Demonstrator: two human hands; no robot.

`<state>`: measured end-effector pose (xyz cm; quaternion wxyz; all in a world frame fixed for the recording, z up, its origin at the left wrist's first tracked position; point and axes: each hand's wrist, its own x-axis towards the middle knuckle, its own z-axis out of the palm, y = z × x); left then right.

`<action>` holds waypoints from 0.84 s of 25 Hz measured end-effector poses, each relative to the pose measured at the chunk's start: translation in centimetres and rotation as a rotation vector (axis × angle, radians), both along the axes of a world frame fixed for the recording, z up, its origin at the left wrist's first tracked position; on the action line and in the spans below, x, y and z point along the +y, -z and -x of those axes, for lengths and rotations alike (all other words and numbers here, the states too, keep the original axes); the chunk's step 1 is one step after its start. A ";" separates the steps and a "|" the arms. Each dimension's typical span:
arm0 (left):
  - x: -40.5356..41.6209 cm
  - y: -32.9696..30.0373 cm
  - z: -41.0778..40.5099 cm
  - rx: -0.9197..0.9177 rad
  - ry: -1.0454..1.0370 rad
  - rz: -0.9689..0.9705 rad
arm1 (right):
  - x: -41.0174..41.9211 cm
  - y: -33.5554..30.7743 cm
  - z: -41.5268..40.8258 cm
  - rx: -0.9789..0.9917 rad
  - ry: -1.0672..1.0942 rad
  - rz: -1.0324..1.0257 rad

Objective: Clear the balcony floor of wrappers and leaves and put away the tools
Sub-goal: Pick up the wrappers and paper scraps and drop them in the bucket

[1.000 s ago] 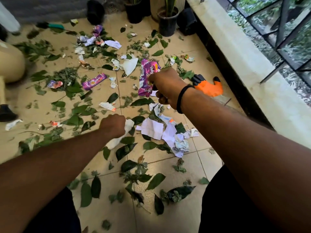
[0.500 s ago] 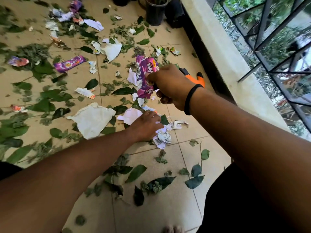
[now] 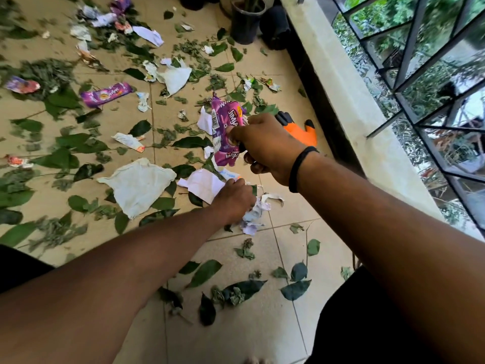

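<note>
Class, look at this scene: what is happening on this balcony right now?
A person is picking litter off a tiled balcony floor. The right hand holds a purple wrapper up off the floor. The left hand reaches down onto the crumpled paper scraps. Leaves, a white cloth and another purple wrapper lie scattered; an orange glove lies by the wall.

I am seeing soft, even daylight coming in through the window grille (image 3: 420, 74) at right; shadows staying faint; far litter smearing with motion blur; wide-angle edges bowing
</note>
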<state>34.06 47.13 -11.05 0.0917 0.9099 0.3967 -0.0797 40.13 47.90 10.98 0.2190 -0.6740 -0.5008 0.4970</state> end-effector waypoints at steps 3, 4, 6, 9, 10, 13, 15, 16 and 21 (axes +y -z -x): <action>1.7 -3.0 0.4 -0.400 -0.370 0.261 | 1.0 0.0 0.3 0.021 0.051 -0.024; 2.3 -4.6 0.7 -0.464 -0.408 0.344 | 1.4 0.0 0.5 0.033 0.068 -0.039; 3.2 -8.3 1.6 -0.502 -0.437 0.395 | 2.0 -0.1 0.9 0.068 0.103 -0.063; 4.1 -14.2 4.4 -0.524 -0.547 0.375 | 3.0 -0.8 1.5 0.108 0.193 -0.125; 4.2 -16.0 5.8 -0.568 -0.591 0.375 | 3.3 -1.0 1.5 0.126 0.228 -0.150; 2.9 -20.3 10.9 -0.715 -0.679 0.310 | 3.8 -1.1 1.4 0.158 0.284 -0.174; 1.1 -21.7 14.0 -0.886 -0.888 0.287 | 3.6 -0.7 1.6 0.154 0.272 -0.148; 0.3 -21.9 15.1 -0.938 -1.000 0.286 | 3.5 -0.4 2.0 0.156 0.253 -0.131; 1.0 -20.2 15.5 -0.891 -1.101 0.269 | 3.3 -0.4 5.0 0.220 0.191 -0.099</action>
